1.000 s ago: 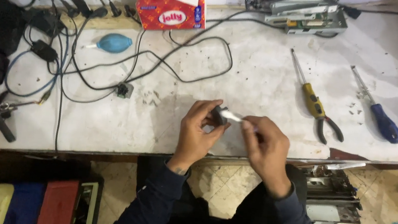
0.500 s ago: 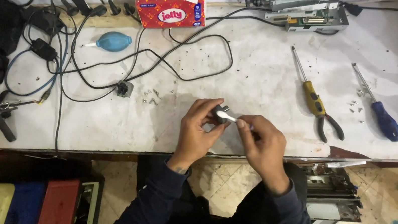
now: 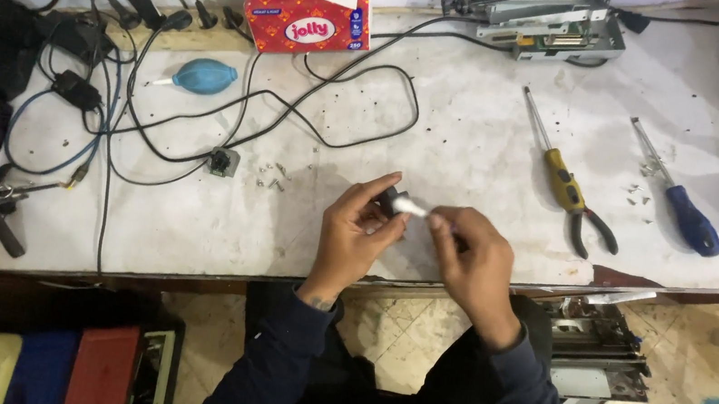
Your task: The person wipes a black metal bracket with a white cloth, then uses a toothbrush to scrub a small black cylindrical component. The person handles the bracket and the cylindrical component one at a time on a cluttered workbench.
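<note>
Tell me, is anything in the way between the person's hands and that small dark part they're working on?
Nothing visible is. The left hand already has its grip on the small dark part, and the right hand presses a small white piece straight against it, above the white table. The loose screws lie off to the side.

Dark navy long sleeves, snug cuffs at wrists, bare left hand [image 3: 357,234], bare right hand [image 3: 473,262]

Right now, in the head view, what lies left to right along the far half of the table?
Blue dust blower → red tissue box → yellow-handled screwdriver → blue-handled screwdriver.
</note>
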